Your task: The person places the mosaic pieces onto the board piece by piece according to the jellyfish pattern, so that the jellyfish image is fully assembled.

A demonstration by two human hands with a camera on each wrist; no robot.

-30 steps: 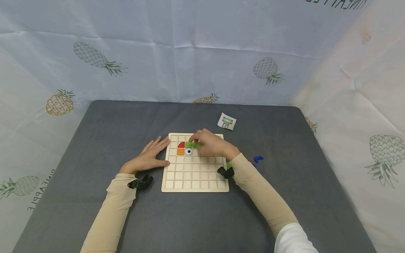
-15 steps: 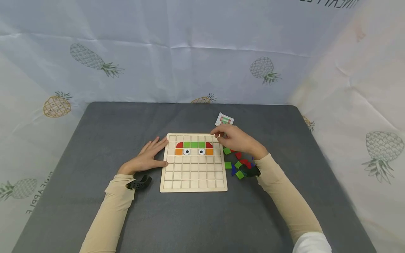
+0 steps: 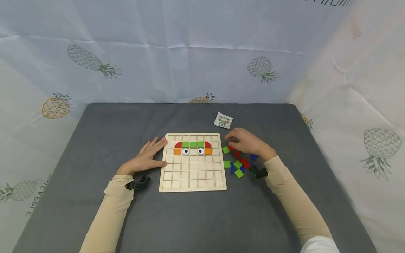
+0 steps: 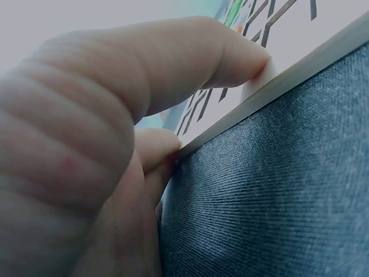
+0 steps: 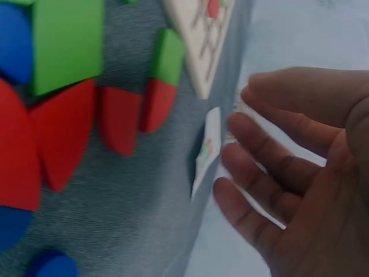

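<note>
A pale wooden grid board lies on the grey table, bearing red, green and orange pieces and two eye pieces in its upper rows. My left hand rests at the board's left edge, fingers spread; in the left wrist view the thumb touches the rim. To the right of the board, my right hand hovers over loose pieces, its fingers loosely bent. The right wrist view shows nothing between the fingers of that hand. Below it lie green squares and red curved pieces.
A small printed card with a coloured picture lies behind the board, on the right. Blue pieces lie among the loose ones. A pale cloth with pineapple prints hangs behind the grey table.
My right hand has moved off the board to the right, over the loose pieces. The right-hand eye, orange and red pieces, first covered, now show. My left hand stays at the edge.
</note>
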